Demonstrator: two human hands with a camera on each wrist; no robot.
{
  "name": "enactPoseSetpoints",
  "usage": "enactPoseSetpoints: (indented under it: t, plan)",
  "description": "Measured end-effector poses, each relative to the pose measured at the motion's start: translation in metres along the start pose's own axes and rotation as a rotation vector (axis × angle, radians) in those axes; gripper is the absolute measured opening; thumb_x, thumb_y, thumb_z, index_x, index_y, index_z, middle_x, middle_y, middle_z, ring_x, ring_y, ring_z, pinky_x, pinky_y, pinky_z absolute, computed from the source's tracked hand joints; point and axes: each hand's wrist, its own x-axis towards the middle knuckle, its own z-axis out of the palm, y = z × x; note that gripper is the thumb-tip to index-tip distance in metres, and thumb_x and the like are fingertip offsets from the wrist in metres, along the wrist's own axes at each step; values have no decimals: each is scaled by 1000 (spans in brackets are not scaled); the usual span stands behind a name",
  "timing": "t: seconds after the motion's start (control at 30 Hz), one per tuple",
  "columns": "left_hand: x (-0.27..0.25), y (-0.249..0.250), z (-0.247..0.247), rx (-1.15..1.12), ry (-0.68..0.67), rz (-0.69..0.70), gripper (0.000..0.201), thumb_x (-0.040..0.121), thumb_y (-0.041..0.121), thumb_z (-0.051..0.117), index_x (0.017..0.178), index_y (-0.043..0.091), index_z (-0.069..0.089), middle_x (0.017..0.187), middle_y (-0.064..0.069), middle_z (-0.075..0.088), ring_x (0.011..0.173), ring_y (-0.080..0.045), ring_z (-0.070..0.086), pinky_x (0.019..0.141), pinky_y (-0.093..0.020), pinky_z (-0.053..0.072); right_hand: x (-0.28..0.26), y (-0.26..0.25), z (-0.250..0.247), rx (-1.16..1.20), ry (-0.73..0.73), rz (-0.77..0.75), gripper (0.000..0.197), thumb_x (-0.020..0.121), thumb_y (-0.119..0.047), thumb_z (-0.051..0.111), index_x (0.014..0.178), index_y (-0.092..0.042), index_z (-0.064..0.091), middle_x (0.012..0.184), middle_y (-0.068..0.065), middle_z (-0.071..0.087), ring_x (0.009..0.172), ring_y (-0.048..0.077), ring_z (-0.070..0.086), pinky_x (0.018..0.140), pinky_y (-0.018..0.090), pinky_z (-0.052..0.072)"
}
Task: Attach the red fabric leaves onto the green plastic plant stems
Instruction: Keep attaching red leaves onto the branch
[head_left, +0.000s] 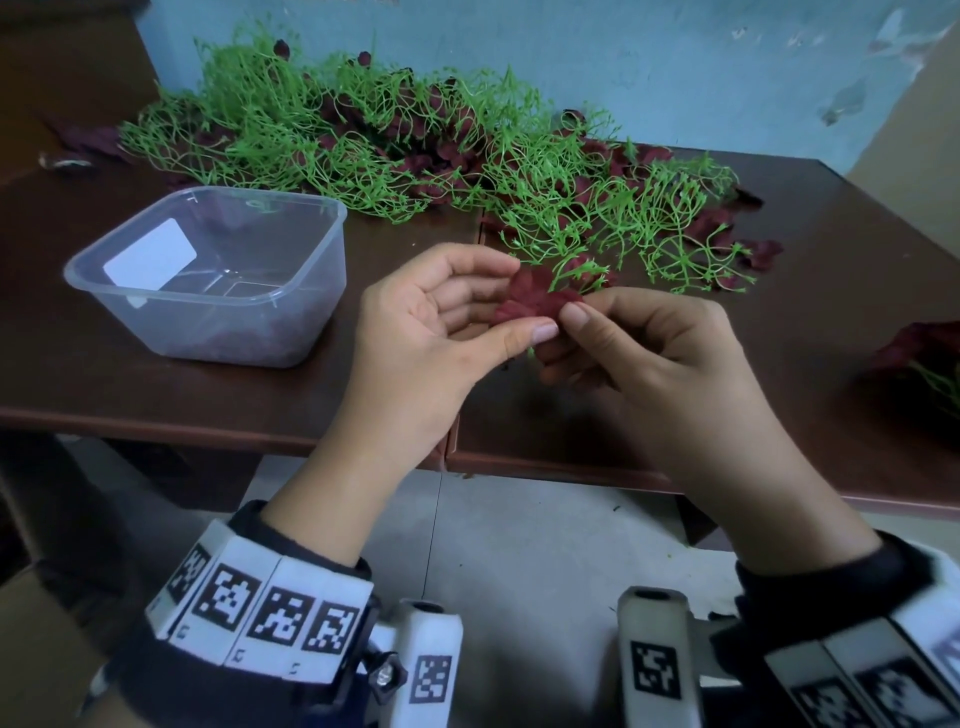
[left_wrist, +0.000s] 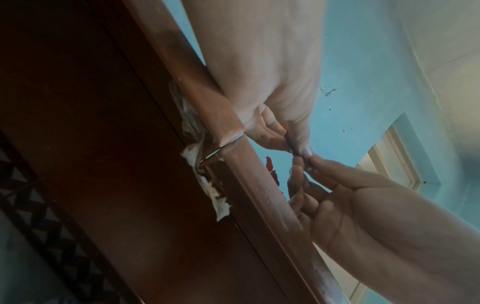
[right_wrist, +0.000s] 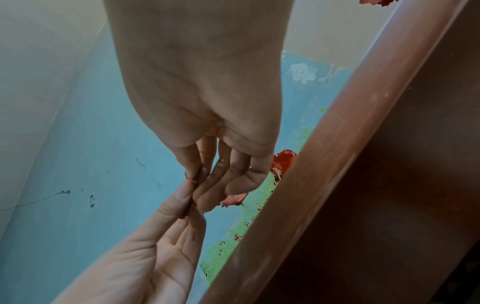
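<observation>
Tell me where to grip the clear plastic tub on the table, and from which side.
Take the clear plastic tub by its rolled rim at the near right corner, from above and the right. It stands upright and open-topped, so the rim offers a lip to pinch, and that corner is nearest the left hand, probably the easiest reach.

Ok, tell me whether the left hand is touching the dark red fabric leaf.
Touching. The head view shows the left hand pinching the dark red fabric leaf, its thumb on the leaf's edge.
</observation>
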Motion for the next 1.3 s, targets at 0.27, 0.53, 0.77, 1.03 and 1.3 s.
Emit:
enactPoseSetpoints:
  t: [0.27, 0.53, 0.77, 1.03, 1.3]
  plan:
    - [0, 3, -2, 55, 58, 18, 39, 63, 16, 88, 97, 18, 69, 84, 0, 79, 83, -17, 76, 80, -27, 60, -1, -2, 0, 53, -4, 18, 20, 98, -16, 60, 89, -6, 74, 80, 12, 74, 72, 25, 73, 67, 38, 60]
    - [0, -3, -3, 24, -5, -15, 44, 60, 11, 88, 98, 17, 65, 87, -4, 78, 85, -18, 75, 82, -28, 60, -2, -5, 1, 8, -20, 33, 19, 98, -15, 60, 89, -8, 75, 79, 8, 75, 71, 19, 72, 64, 29, 57]
    - [2, -7, -6, 11, -57, -36, 52, 62, 10, 86, 111, 15, 68, 99, -6, 77, 92, -17, 74, 88, -31, 59, -2, -6, 1, -23, -20, 32, 19, 98, -15, 60, 89, -7, 75, 77, 9, 75, 68, 15, 71, 64, 29, 57]
    - [2, -12, -10, 171, -90, 44, 21, 82, 4, 81, 103, 1, 79, 103, -7, 79, 100, -21, 74, 93, -35, 57, -2, -7, 3, 3, 26, 38, 19, 97, -14, 62, 88, -6, 75, 76, 8, 75, 63, 11, 69, 61, 19, 52]
    - [3, -16, -9, 226, -91, 68, 16, 82, 7, 82, 98, 9, 80, 97, 0, 79, 96, -12, 73, 88, -27, 55, -2, -6, 4, -70, 88, 78, 18, 95, -18, 66, 85, -6, 76, 72, 6, 75, 63, 14, 71, 63, 28, 59]
